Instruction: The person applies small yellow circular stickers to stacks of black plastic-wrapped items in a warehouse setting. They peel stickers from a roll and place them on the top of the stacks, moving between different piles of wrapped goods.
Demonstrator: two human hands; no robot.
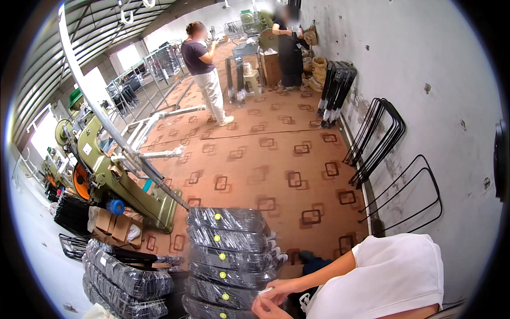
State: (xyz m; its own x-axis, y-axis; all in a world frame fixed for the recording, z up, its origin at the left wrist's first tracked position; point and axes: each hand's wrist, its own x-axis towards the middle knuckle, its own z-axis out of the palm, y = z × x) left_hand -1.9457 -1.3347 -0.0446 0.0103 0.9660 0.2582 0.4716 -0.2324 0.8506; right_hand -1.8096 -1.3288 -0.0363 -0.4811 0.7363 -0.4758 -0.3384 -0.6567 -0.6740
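At the lower middle, my right hand [284, 287] reaches in from the right, below a white sleeve [398, 260]. Its fingers are closed on a small white strip [265, 291]. Just below, my left hand [270, 308] is partly cut off by the lower edge. Its fingertips are pinched close to the strip, and what they hold cannot be made out. Both hands are beside the right side of a tall stack of black, film-wrapped bundles [228, 242]. Yellow-green round stickers [222, 275] mark the bundle ends.
More wrapped bundles [127, 271] lie at lower left, near cardboard boxes [119, 226] and a green machine [114, 167]. Black metal frames [385, 130] lean on the right wall. Two people stand farther back, one in white trousers [209, 90], one in dark clothes [290, 58]. A metal rail [106, 117] runs along the left.
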